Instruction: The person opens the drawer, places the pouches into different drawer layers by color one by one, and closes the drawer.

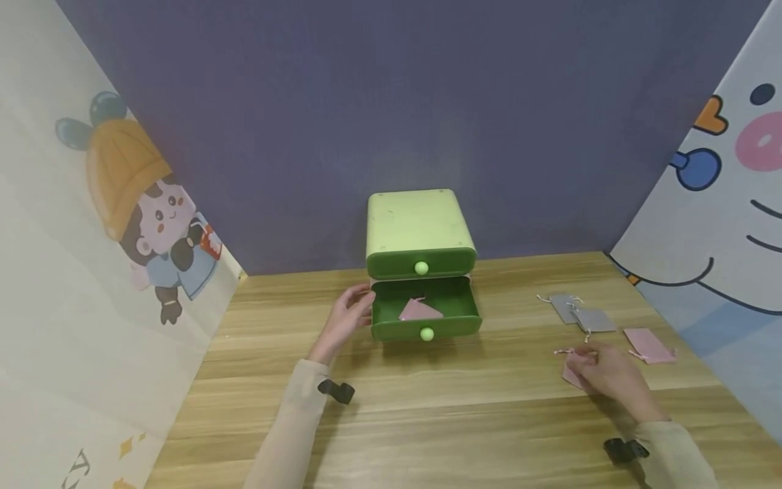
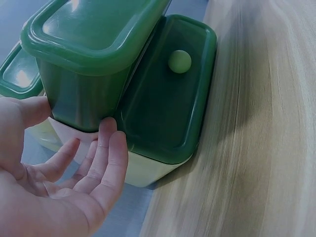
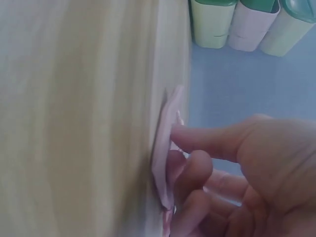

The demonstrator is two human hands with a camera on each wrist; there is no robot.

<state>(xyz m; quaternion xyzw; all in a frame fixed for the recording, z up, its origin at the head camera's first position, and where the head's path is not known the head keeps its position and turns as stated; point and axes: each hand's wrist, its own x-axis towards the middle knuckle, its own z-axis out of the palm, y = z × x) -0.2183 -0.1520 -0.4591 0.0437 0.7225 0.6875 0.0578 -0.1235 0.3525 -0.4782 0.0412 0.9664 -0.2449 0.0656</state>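
A small green drawer cabinet [image 1: 418, 221] stands by the back wall with its middle drawer [image 1: 391, 330] pulled out. Inside that drawer lies a pink drawstring pouch [image 1: 420, 310]. My left hand [image 1: 345, 322] is at the drawer's left side; in the left wrist view its thumb and loosely extended fingertips meet the drawer's corner. Over on the right, my right hand [image 1: 611, 380] pinches another pink drawstring pouch [image 3: 165, 143] between thumb and fingers, low at the tabletop. Part of this pouch is hidden behind the fingers.
Two grey drawstring pouches [image 1: 595, 320] overlap on the table beyond my right hand. One more pink pouch [image 1: 650, 346] lies to its right. A round-knobbed bottom drawer [image 2: 163, 108] is closed beneath the open one. Walls with cartoon prints border the wooden table [image 1: 452, 421].
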